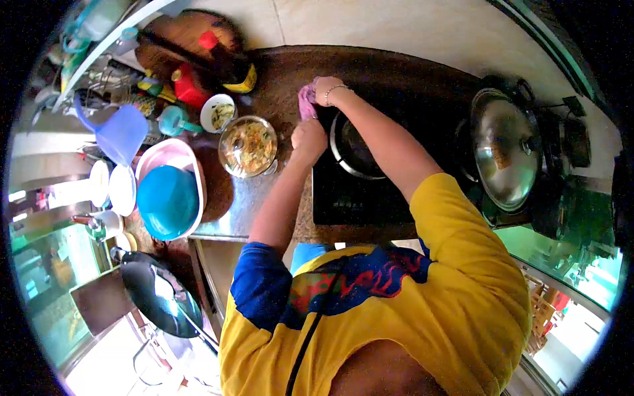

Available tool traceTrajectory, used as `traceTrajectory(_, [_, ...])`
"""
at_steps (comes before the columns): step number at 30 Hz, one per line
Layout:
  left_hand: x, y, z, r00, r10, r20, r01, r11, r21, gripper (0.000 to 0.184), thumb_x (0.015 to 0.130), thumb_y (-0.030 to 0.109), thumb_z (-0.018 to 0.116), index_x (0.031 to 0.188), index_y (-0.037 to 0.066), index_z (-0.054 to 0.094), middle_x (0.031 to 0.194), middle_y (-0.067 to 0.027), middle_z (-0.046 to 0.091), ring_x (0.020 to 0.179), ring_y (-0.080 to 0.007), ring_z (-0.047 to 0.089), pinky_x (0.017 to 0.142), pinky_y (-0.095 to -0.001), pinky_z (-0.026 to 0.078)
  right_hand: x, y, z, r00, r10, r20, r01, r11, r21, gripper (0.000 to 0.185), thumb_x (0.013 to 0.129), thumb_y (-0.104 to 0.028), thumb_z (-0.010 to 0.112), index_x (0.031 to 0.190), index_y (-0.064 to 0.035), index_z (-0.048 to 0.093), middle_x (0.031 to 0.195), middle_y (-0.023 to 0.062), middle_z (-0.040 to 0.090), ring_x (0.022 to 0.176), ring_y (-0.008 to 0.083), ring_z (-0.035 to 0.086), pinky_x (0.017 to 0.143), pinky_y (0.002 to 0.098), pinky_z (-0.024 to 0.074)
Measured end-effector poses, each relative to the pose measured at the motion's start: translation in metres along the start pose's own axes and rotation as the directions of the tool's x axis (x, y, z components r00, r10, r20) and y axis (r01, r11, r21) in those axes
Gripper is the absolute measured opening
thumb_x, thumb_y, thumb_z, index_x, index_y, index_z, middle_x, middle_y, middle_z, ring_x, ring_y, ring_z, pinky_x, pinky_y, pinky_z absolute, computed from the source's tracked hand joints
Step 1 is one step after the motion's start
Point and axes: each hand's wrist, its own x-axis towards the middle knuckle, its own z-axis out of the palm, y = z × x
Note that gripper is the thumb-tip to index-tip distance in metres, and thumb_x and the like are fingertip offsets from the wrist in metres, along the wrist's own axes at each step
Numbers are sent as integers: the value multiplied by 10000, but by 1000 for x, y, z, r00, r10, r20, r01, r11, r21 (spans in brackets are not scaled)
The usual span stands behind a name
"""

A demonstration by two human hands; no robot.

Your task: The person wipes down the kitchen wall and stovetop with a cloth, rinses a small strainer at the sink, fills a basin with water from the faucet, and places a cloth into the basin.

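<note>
A crumpled pink cloth (307,101) is stretched between my hands above the counter, at the left edge of the black cooktop (360,210). My left hand (309,140) is closed round its lower end. Farther from my body, my right hand (328,90), with a bracelet at the wrist, grips the upper end. Beside my left hand stands a glass bowl (247,146) of mixed, chopped-looking food. A round pan or ring with a silver rim (341,158) sits on the cooktop, partly hidden by my right forearm.
A large lidded pan (505,150) stands at the right. Leftward are a small white bowl (218,113), a pink basin (200,165) with a blue bowl (168,201), and bottles (191,87) before a round wooden board (188,33). A dark wok (160,294) lies lower left.
</note>
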Motion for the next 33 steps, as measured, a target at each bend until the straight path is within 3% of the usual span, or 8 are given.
traceTrajectory(5, [-77,4,-3,993,0,-120,6,999,54,176,819,134,514,927,29,605,861,-164,658,787,-243,663,634,-311,539,-1,-12,24,991,-106,84,114,988,-101,186,661,-35,558,775,54,676,857,260,630,804,344,646,648,414,510])
traceTrajectory(9, [-112,1,-4,1000,-14,-5,14,1000,17,168,809,133,526,919,37,609,841,-146,663,764,-239,665,643,-309,538,-28,-35,40,999,-31,10,32,996,-79,186,650,-29,582,793,41,679,940,221,642,897,333,639,712,399,514])
traceTrajectory(11, [-120,-4,3,1000,11,-20,-10,998,59,154,799,130,532,896,44,615,811,-133,662,745,-241,665,646,-311,537,-35,-50,48,997,-31,74,45,980,-196,612,658,-63,626,1244,22,473,1079,214,611,985,339,607,769,441,506])
traceTrajectory(13, [-131,-6,2,1000,16,-10,-16,998,55,145,800,131,528,879,45,614,805,-132,660,744,-244,664,647,-315,536,-35,-59,72,998,42,-48,-44,997,-57,745,705,-86,600,1370,9,277,1126,234,582,999,343,598,789,474,495])
traceTrajectory(17, [-153,-27,25,997,81,-17,-79,993,89,139,799,147,526,831,44,613,793,-135,654,742,-256,663,651,-332,537,-67,-82,93,990,125,-71,-128,991,-48,515,825,-130,456,1318,-3,386,1121,209,590,1016,336,581,872,470,435])
traceTrajectory(22, [-187,-25,17,988,-152,-23,149,985,-87,164,784,171,544,721,45,628,722,-170,635,721,-295,638,662,-380,518,-86,-88,152,918,163,-361,-171,985,9,377,833,-168,465,1180,-26,502,1203,190,498,1187,337,392,971,456,350])
traceTrajectory(25, [-201,-39,50,966,-62,-253,41,995,-87,177,784,179,538,711,56,643,702,-163,630,716,-310,617,703,-408,489,-109,-78,167,882,-22,-470,-29,994,-102,362,827,-166,470,1165,-41,507,1199,161,501,1177,339,401,982,441,345])
traceTrajectory(33, [-246,-5,64,863,-206,-461,97,964,-249,257,758,174,625,869,-54,585,956,-226,539,918,-362,503,811,-423,413,-177,-53,201,749,-251,-614,300,954,-24,384,787,-186,575,1146,-71,503,1135,116,505,1166,324,400,969,403,371])
